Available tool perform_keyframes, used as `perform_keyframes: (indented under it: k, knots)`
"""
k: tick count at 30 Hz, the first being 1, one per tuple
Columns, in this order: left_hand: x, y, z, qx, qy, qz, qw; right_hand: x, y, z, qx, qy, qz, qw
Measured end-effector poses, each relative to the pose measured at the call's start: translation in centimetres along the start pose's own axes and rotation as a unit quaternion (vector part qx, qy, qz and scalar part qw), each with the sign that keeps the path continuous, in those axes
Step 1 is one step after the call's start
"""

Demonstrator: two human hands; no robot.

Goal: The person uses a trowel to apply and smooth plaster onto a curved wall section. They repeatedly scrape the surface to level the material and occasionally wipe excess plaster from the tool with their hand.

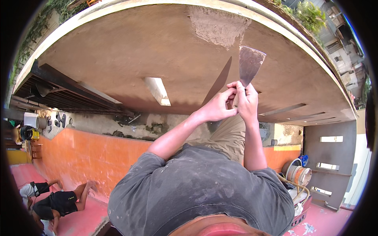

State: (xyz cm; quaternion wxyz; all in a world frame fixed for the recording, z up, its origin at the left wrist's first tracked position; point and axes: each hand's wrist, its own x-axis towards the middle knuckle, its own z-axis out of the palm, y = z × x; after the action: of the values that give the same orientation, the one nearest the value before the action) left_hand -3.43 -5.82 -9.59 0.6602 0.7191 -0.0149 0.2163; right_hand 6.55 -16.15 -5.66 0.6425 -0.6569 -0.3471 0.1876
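A wide scraper point(251, 63) with a rusty, stained metal blade points upward in front of a brown plastered wall point(118, 47). My right hand point(247, 100) grips its handle just below the blade. My left hand point(220, 104) is curled round the same handle from the left, fingers touching those of the right. A lighter, rough patch point(216, 25) shows on the wall above the blade, and the blade's dark shadow falls to its left.
Narrow slots point(156, 90) pierce the wall, with a dark metal grille point(55, 88) at left. An orange tiled surface point(90, 157) runs behind my arms. Other people point(59, 206) are on the pink floor at lower left. A bucket point(295, 173) and cart stand at my right.
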Motion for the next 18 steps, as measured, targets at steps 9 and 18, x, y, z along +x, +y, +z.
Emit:
perform_keyframes:
  k: [9,18]
  knots:
    - [2.0,0.1,0.4,-0.241,0.176,-0.046,0.953,0.2,-2.8,-2.4,0.052,-0.15,0.117,0.98]
    - [5.5,1.0,0.2,-0.288,0.108,-0.062,0.95,-1.4,-0.5,-2.0,0.372,-0.162,0.174,0.898]
